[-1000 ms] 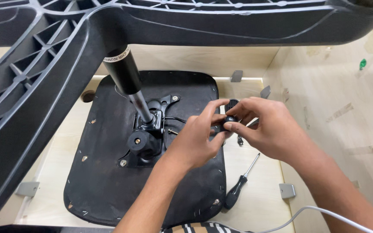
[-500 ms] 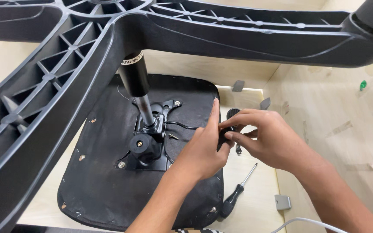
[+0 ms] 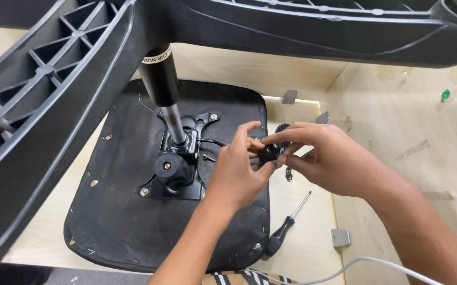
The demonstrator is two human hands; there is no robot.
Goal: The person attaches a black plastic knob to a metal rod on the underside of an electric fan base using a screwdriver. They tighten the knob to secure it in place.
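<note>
Hands shifted slightly toward seat (image 3: 123, 211) edge since earlier frame. Left hand (image 3: 239, 169) and right hand (image 3: 329, 158) both pinch knob (image 3: 268, 153), beside mechanism (image 3: 178, 163). Screwdriver (image 3: 286, 227) lies untouched.

An upturned chair seat (image 3: 112, 211) is laid on a wooden surface (image 3: 313, 248). A metal mechanism plate (image 3: 178, 163) is mounted at its middle, and a gas-lift column (image 3: 162, 89) rises from the plate to the star base (image 3: 54, 105) overhead. At the seat's right edge, a small knob (image 3: 268, 153) is held between the left hand (image 3: 239, 169) and the right hand (image 3: 323, 158). A screwdriver (image 3: 286, 227) lies on the surface just right of the seat, below the hands. A metal bracket (image 3: 340, 237) is placed right of the screwdriver, against a side panel (image 3: 418, 142).
</note>
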